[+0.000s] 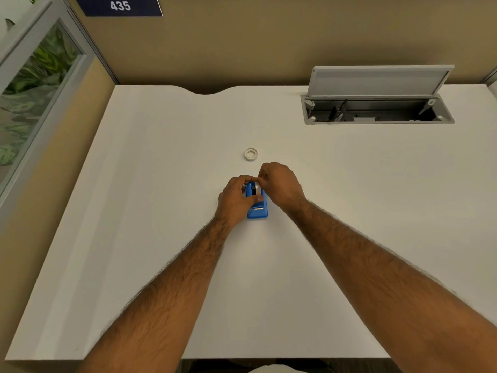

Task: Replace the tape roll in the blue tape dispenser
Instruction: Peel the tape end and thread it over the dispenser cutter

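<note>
The blue tape dispenser (pixel 258 210) stands on the white desk (pixel 161 184) at its middle, cutter end toward me. My left hand (pixel 234 201) grips its left side. My right hand (pixel 279 184) pinches the tape roll (pixel 256 189) that sits in the top of the dispenser, on a black hub. A second tape roll (pixel 251 154), whitish and flat on the desk, lies just beyond my hands, untouched. My fingers hide the far end of the dispenser.
An open cable hatch (pixel 376 109) with its lid raised sits at the desk's back right. A tan partition wall (pixel 242 44) closes the back, and a glass panel (pixel 32 76) stands at the left.
</note>
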{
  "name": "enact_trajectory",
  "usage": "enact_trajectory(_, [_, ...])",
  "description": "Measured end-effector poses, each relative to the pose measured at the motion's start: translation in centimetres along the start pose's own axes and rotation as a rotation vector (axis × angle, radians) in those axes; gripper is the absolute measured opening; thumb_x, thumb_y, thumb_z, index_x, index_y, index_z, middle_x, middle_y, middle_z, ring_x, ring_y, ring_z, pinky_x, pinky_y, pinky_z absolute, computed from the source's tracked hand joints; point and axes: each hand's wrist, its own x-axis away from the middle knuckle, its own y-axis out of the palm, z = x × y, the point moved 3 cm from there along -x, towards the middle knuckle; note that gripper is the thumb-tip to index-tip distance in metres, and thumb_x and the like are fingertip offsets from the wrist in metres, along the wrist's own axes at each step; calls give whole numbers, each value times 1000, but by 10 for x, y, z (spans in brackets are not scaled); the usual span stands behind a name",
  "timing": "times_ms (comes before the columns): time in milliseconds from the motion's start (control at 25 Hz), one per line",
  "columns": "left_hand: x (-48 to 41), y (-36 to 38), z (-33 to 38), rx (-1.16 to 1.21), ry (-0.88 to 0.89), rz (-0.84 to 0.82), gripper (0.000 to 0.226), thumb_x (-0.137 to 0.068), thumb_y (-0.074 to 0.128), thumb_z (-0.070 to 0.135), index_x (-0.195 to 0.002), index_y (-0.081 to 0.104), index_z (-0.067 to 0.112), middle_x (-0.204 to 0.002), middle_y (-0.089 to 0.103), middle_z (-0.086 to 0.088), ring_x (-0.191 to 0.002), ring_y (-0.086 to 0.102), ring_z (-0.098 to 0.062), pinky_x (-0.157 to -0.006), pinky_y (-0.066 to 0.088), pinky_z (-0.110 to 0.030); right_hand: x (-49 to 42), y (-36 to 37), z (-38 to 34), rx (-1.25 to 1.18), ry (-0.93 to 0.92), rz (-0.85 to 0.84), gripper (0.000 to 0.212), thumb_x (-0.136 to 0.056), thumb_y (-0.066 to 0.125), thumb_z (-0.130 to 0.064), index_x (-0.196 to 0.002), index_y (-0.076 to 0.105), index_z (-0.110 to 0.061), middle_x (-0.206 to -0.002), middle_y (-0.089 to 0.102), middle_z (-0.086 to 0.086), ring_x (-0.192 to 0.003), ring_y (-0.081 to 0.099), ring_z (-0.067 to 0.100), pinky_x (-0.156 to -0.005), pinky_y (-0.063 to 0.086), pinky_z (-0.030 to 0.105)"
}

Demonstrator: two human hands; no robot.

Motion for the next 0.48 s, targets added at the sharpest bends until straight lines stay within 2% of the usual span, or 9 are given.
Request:
enact_trajectory(120, [-1,0,0,-4,-8,1,52,-76,85,25,-121,60,19,-126,60,-1,-108,62,-21,-97,53,-37,3,1,3,-31,-36,-40,17,-93,58,-27,-92,66,-11,-89,64,3,-77,57,16,-70,49,31])
enact_trajectory(320, [-2,2,-2,-14,-2,5,53,-75,86,25,-120,60,21,-126,60,1,-106,61,-18,-91,52,-30,6,6,3,-13,-41,-30,15,-91,58,-24,-91,66,-11,-89,64,5,-78,58,18,-68,46,29])
enact_trajectory(480, [-2,2,-1,-33,-6,9,54,-75,86,26,-121,59,20,-126,60,0,-107,61,-20,-93,53,-33,-3,5,0,8,-3,-27,18,-94,54,-20,-93,68,-8,-91,67,8,-76,58,18,-71,50,32])
